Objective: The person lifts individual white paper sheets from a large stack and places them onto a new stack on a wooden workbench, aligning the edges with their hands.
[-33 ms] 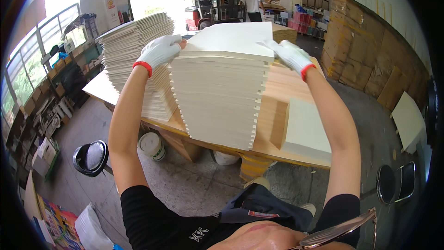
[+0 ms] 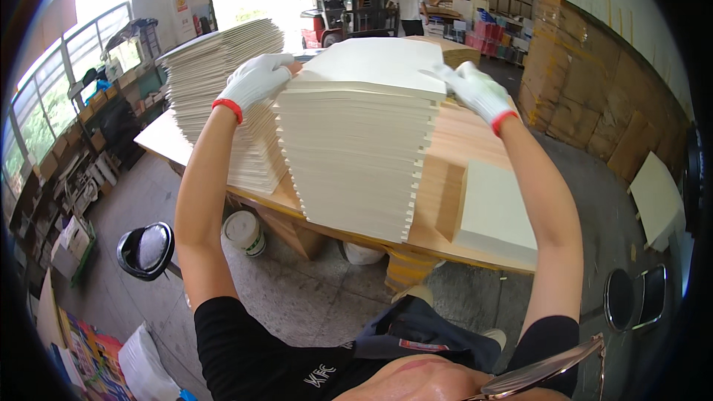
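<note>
A tall stack of white sheets [image 2: 353, 156] stands in front of me on a wooden table, with staggered edges down both sides. On top lies a smooth white sheet [image 2: 375, 61]. My left hand [image 2: 256, 80], in a white knit glove with a red cuff, is closed at the left edge of the top sheets; bare fingertips show there. My right hand [image 2: 479, 93], gloved alike, reaches to the right edge with its fingers stretched out, one over the sheet's corner. The undersides of both hands are hidden.
Another tall, uneven stack of sheets [image 2: 223, 89] stands left, and a low white stack [image 2: 497, 204] lies right on the table [image 2: 434, 200]. Below are a white bucket [image 2: 243, 232] and a black stool [image 2: 145, 251]. Further back are a forklift [image 2: 334, 7] and a person [image 2: 409, 6].
My right hand has shifted slightly to the right, its fingers a little more raised. My left hand stays at the left edge. The view has moved a little.
</note>
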The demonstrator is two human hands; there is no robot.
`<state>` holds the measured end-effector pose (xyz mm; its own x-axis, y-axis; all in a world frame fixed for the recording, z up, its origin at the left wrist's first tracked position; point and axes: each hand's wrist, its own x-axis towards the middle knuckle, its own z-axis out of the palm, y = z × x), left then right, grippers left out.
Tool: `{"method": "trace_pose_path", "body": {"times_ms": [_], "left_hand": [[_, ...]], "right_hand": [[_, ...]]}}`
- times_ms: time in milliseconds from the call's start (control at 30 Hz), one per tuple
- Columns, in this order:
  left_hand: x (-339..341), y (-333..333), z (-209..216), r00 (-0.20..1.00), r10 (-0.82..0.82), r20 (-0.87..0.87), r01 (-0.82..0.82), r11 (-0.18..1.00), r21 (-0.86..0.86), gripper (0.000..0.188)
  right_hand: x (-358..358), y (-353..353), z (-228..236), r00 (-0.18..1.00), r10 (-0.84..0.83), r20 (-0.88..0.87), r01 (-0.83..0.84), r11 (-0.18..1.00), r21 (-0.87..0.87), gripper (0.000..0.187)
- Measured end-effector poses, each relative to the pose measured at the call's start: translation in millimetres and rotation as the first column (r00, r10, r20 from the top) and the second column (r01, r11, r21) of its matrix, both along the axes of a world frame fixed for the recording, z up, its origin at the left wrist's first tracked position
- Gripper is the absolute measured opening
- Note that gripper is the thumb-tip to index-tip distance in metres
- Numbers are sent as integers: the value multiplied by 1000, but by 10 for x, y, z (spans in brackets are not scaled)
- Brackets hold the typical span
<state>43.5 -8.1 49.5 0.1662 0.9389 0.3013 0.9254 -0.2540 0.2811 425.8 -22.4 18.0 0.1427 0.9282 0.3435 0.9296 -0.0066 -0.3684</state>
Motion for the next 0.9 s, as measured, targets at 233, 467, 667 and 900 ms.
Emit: {"method": "trace_pose_path", "body": {"times_ms": [233, 467, 667, 900], "left_hand": [[-248, -68, -160, 946, -250, 207, 245, 968, 50, 49], [-293, 18, -244, 929, -272, 252, 246, 961, 129, 48], [-309, 25, -263, 886, -304, 349, 282, 953, 115, 35], [-399, 41, -184, 875, -295, 384, 308, 951, 28, 33]], "right_hand": [[-246, -695, -49, 850, 524, 63, -526, 834, 166, 52], [-259, -660, -108, 818, 547, 179, -575, 757, 311, 40], [-287, -674, -106, 819, 559, 132, -569, 757, 321, 39], [-317, -686, -119, 830, 555, 58, -549, 793, 266, 40]]}}
